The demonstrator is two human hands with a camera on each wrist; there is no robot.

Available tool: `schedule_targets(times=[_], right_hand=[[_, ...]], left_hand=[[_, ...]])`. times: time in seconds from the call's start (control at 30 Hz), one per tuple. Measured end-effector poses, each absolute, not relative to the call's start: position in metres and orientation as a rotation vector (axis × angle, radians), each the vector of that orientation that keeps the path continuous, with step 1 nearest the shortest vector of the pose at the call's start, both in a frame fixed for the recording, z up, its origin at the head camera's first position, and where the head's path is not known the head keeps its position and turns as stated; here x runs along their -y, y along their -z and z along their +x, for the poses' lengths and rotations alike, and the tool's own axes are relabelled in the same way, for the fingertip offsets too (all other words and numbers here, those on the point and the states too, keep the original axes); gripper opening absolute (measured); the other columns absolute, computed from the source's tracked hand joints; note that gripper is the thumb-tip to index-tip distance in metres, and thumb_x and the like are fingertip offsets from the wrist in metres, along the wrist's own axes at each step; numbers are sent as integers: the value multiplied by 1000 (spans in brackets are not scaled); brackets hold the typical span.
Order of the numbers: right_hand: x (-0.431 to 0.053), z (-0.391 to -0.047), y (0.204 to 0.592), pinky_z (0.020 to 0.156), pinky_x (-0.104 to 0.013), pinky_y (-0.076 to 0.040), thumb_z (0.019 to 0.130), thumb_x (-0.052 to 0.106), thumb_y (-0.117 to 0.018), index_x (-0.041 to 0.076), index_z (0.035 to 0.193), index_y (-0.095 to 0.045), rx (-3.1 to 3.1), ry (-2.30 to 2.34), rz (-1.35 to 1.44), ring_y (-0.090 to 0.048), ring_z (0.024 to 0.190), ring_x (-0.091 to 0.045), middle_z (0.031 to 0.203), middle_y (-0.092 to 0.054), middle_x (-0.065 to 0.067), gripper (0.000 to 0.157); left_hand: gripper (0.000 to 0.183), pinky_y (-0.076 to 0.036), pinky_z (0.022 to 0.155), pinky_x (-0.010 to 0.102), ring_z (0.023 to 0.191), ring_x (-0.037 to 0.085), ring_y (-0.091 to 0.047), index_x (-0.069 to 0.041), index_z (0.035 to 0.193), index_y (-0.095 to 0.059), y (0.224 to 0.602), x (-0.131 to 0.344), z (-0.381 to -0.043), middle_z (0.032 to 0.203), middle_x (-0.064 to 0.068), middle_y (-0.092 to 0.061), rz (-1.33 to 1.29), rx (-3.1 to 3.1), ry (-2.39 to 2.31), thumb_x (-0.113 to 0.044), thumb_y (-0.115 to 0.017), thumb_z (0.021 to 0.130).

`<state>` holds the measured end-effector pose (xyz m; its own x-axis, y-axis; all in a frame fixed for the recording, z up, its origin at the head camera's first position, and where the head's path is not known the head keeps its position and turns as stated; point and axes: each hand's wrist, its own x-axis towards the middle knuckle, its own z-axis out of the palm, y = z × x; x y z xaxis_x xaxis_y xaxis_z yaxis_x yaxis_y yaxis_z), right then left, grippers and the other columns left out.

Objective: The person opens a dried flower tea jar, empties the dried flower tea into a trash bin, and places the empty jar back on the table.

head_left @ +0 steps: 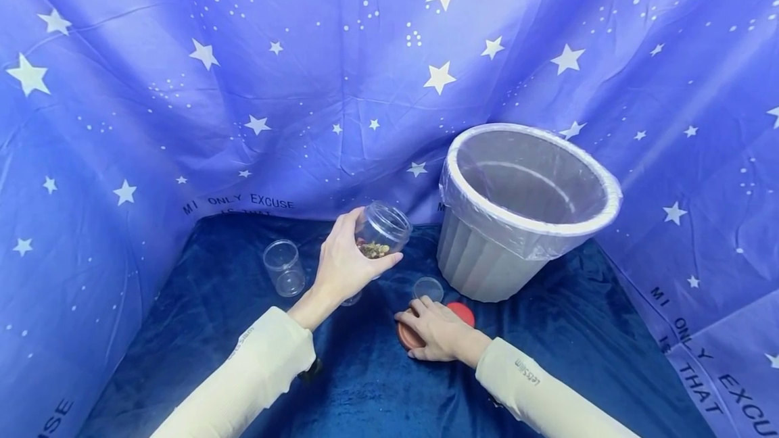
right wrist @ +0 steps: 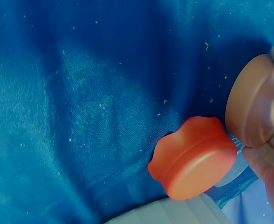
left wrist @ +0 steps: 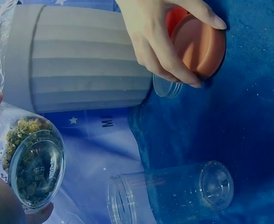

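Observation:
My left hand [head_left: 347,255] grips a clear jar [head_left: 385,225], raised above the cloth and tilted. Dried yellowish-green flowers or herbs [left wrist: 27,133] lie inside it, and no lid covers its mouth. Fingers of my right hand [head_left: 441,330] are spread around the rim of a brown round lid [right wrist: 251,100] low on the cloth. Right beside that lid is a red lid with a wavy edge [right wrist: 193,158]. A clear round lid [head_left: 429,289] lies just beyond the right hand. To the left, an open clear jar [head_left: 284,269] stands upright with nothing visible in it.
A large grey bin [head_left: 481,262] with a clear plastic liner stands at the back right. Dark blue velvet cloth [head_left: 365,384] covers the surface, with small pale crumbs on it. Blue star-printed curtains [head_left: 316,73] hang around the sides and back.

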<state>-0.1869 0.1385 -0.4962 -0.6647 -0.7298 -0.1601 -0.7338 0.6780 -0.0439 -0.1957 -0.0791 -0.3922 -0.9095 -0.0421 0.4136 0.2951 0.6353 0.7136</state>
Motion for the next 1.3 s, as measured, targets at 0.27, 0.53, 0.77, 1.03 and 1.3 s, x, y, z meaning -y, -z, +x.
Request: schedule_targets(times=[0.27, 0.53, 0.77, 1.03, 1.3], right_hand=[[-138, -186, 499, 98, -47, -48, 83, 51, -73, 23, 140, -50, -2717, -51, -1199, -49, 124, -30, 137, -52, -13, 68], [-137, -185, 502, 101, -49, -47, 82, 47, -75, 24, 140, -52, -2710, 5, -1224, -46, 130, -31, 142, -52, -12, 66], [-138, -184, 500, 96, -50, -51, 83, 43, -76, 21, 141, -52, -2707, 60, -1210, -47, 128, -35, 141, -51, -17, 66], [-140, -180, 504, 93, -48, -54, 87, 45, -72, 18, 143, -50, -2760, -85, -1304, -51, 128, -40, 141, -50, -23, 66], [-143, -170, 508, 87, -36, -57, 89, 47, -66, 22, 137, -58, -2861, -354, -1583, -60, 124, -32, 135, -60, -15, 55]], left_hand=[[90, -52, 90, 50, 110, 26, -61, -15, 139, -48, 393, 79, -197, 123, 7, -59, -208, 2459, 1168, -49, -87, 66], [90, -50, 91, 54, 113, 25, -60, -16, 140, -47, 393, 78, -197, 125, 6, -59, -189, 2474, 1160, -50, -86, 66], [91, -51, 90, 53, 112, 25, -60, -16, 140, -47, 392, 77, -198, 124, 6, -59, -200, 2464, 1157, -50, -86, 66], [92, -52, 91, 52, 112, 25, -60, -15, 140, -47, 392, 77, -198, 124, 7, -59, -211, 2453, 1161, -51, -86, 65], [91, -51, 92, 52, 113, 24, -60, -17, 140, -47, 392, 75, -199, 125, 5, -59, -207, 2461, 1180, -51, -86, 66]])
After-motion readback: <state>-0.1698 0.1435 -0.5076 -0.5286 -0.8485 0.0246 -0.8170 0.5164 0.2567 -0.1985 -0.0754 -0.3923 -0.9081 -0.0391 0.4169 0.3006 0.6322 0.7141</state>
